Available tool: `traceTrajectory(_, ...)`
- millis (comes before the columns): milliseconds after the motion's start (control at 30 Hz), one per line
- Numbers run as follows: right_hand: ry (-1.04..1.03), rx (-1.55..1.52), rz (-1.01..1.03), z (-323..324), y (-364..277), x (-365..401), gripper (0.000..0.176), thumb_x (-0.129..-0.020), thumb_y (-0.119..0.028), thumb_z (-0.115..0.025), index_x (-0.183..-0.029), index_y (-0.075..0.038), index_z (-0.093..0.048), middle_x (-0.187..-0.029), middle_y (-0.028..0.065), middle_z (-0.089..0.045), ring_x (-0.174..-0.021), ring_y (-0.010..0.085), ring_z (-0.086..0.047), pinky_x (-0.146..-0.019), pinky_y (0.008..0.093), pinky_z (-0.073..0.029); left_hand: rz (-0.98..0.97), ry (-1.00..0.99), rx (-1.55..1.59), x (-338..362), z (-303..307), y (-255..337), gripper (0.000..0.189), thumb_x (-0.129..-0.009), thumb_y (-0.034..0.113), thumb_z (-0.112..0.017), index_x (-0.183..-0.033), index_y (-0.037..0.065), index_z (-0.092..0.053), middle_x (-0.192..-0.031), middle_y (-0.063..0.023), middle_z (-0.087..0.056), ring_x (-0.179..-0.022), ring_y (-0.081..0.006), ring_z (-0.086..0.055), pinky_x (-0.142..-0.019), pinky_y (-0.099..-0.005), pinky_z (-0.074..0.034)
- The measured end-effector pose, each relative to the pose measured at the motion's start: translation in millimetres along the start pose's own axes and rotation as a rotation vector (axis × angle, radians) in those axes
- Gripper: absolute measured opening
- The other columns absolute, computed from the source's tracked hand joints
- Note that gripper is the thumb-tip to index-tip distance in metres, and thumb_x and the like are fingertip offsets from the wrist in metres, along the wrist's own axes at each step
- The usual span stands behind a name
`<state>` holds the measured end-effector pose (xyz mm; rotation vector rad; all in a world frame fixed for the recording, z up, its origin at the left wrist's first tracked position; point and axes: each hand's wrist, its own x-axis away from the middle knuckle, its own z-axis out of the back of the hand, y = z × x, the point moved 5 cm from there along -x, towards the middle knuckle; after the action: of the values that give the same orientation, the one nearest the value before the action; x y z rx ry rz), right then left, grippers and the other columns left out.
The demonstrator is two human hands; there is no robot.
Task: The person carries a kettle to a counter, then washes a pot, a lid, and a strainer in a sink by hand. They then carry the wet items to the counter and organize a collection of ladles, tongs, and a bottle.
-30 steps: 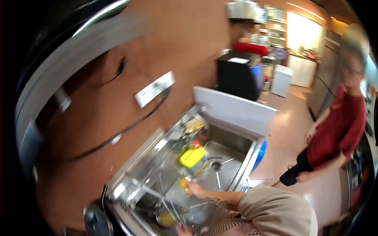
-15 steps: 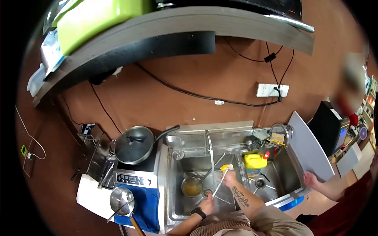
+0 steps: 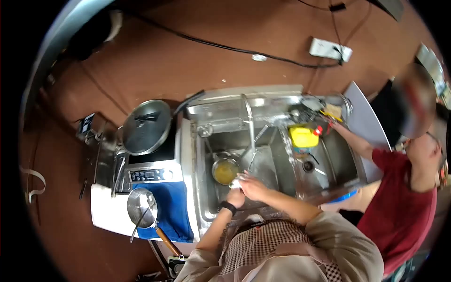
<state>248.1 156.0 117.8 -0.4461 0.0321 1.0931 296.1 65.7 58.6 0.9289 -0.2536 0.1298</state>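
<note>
Over the left basin of the steel sink [image 3: 277,187], my left hand [image 3: 235,197] and my right hand [image 3: 254,188] are close together. Both are closed around a small whitish, shiny thing [image 3: 236,182], too blurred to name. Just beyond them, a metal pot [image 3: 226,172] holding yellowish liquid sits in the basin, with a long metal handle reaching out of it. The faucet [image 3: 249,115] arches over this basin, to the right of the pot. A slim metal utensil [image 3: 261,133] leans near the faucet.
A lidded pan [image 3: 149,127] stands on the induction cooker [image 3: 152,176] at left. A saucepan [image 3: 142,207] rests on a blue cloth [image 3: 174,207]. Right of my basin is a yellow jug [image 3: 304,137]. A co-worker in a red shirt [image 3: 404,207] reaches toward the sink's back corner.
My hands have come together nearer the pot; the long pale thing and yellow piece between them no longer show clearly. My view has tilted down. The co-worker's hand has moved to the sink's back corner.
</note>
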Motion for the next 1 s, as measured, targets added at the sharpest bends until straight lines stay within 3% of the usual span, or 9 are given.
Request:
traceTrajectory(200,-0.246,0.159,-0.191,18,115,44,0.027,-0.089,-0.011,-0.048,-0.113,-0.006,-0.06,-0.122,0.0151,-0.06,-0.12,0.0307,-0.052,-0.113,0.0448,-0.03,0.024,-0.03,-0.269,25,9,32,0.025,-0.091,0.025,-0.047,-0.112,0.013,-0.055,-0.093,-0.022,-0.066,-0.089,-0.045,-0.061,-0.079,-0.0547,-0.047)
traceTrajectory(300,-0.399,-0.158,-0.603,56,163,49,0.03,-0.089,-0.009,-0.048,-0.117,-0.006,-0.058,-0.122,0.0179,-0.059,-0.113,0.0353,-0.056,-0.095,0.0421,-0.047,0.008,-0.058,-0.426,15,18,14,0.025,-0.092,0.03,-0.049,-0.109,0.015,-0.057,-0.091,-0.02,-0.067,-0.085,-0.044,-0.063,-0.077,-0.0545,-0.049)
traceTrajectory(400,0.184,0.213,-0.433,76,238,47,0.026,-0.085,-0.009,-0.053,-0.11,-0.002,-0.057,-0.103,0.0182,-0.061,-0.094,0.0364,-0.06,-0.084,0.0442,-0.049,0.088,-0.034,-0.262,-3,36,13,0.038,-0.095,0.043,-0.046,-0.111,0.011,-0.06,-0.089,-0.0228,-0.066,-0.086,-0.0443,-0.062,-0.075,-0.0526,-0.048)
traceTrajectory(500,0.036,0.081,-0.708,111,302,17,0.036,-0.089,-0.017,-0.052,-0.121,-0.002,-0.052,-0.123,0.0235,-0.055,-0.111,0.0369,-0.055,-0.094,0.0439,-0.045,0.214,-0.023,-0.079,-20,26,-18,0.042,-0.098,0.042,-0.041,-0.106,0.006,-0.061,-0.093,-0.0238,-0.064,-0.089,-0.0439,-0.06,-0.077,-0.05,-0.047)
traceTrajectory(567,0.12,0.275,-0.618,109,316,3,0.056,-0.092,-0.03,-0.052,-0.14,-0.005,-0.037,-0.142,0.0242,-0.039,-0.13,0.0361,-0.041,-0.109,0.0456,-0.033,-0.231,0.265,-0.351,-28,-2,-53,0.039,-0.1,0.038,-0.039,-0.108,0.005,-0.059,-0.089,-0.0213,-0.065,-0.087,-0.0425,-0.06,-0.078,-0.0492,-0.047)
traceTrajectory(633,0.02,0.197,-0.717,99,302,-12,0.072,-0.092,-0.041,-0.053,-0.149,-0.008,-0.022,-0.152,0.0221,-0.024,-0.14,0.0354,-0.026,-0.116,0.0466,-0.021,0.288,0.105,0.459,-47,-23,-73,0.028,-0.101,0.035,-0.045,-0.096,0.008,-0.053,-0.069,0.0007,-0.049,-0.054,-0.0076,-0.045,-0.047,-0.0223,-0.037)
traceTrajectory(700,0.152,-0.171,-0.831,67,278,-11,0.075,-0.09,-0.039,-0.059,-0.147,-0.007,-0.024,-0.15,0.0226,-0.027,-0.137,0.0376,-0.03,-0.113,0.0449,-0.027,0.33,0.077,0.705,-61,-19,-14,0.025,-0.101,0.033,-0.046,-0.098,0.009,-0.053,-0.073,0.0,-0.053,-0.057,-0.0088,-0.049,-0.046,-0.0218,-0.038)
traceTrajectory(833,0.395,-1.565,-0.936,2,193,-22,0.058,-0.088,-0.028,-0.066,-0.134,-0.001,-0.042,-0.109,0.0137,-0.059,-0.096,0.0186,-0.062,-0.081,0.0325,-0.052,0.164,0.125,0.901,-101,-45,9,0.016,-0.099,0.018,-0.049,-0.106,0.003,-0.052,-0.092,-0.0068,-0.063,-0.081,-0.0146,-0.061,-0.069,-0.0287,-0.049)
traceTrajectory(1000,0.175,-1.362,-0.952,-4,191,-65,0.029,-0.088,-0.03,-0.068,-0.082,-0.002,-0.064,-0.063,0.0032,-0.058,-0.048,0.0117,-0.055,-0.044,0.0265,-0.042,0.152,0.011,0.489,-120,-78,-20,0.018,-0.096,0.013,-0.053,-0.107,-0.002,-0.05,-0.098,-0.0089,-0.065,-0.091,-0.0148,-0.058,-0.081,-0.0297,-0.046)
